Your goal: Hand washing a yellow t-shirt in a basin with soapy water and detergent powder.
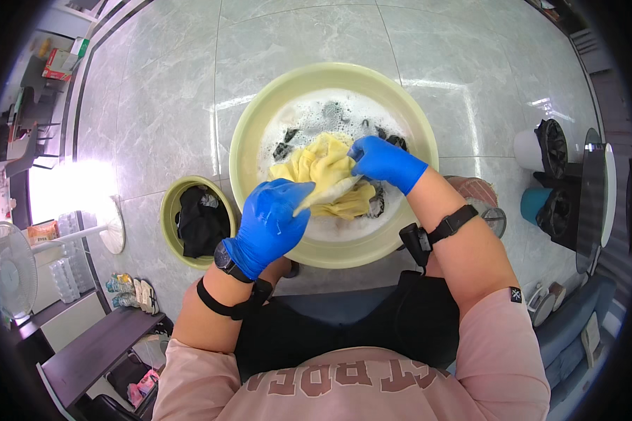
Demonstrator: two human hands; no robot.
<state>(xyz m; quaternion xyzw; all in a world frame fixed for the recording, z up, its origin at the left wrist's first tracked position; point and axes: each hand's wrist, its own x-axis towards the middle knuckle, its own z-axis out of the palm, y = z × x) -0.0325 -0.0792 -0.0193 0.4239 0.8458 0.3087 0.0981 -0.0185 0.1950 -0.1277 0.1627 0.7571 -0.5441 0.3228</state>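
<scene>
A large pale green plastic basin (253,116) of foamy water stands on the floor before me. Both hands wear blue rubber gloves. My left hand (276,216) grips the near left part of a wet yellow cloth garment (321,160), over the basin's near left side. At the garment's right side, my right hand (382,160) pinches another part of it, and a whitish fold runs between the two hands. Black cloth (283,150) shows through the suds left of and behind the yellow garment, with more at the right. The lower part of the garment rests in the foam.
Left of the basin, a smaller green bucket (169,231) holds black clothes (203,223). A white standing fan (10,268) and shoes (145,296) are farther left. On the right are a round stool-like object (474,192) and bins with black liners (529,205).
</scene>
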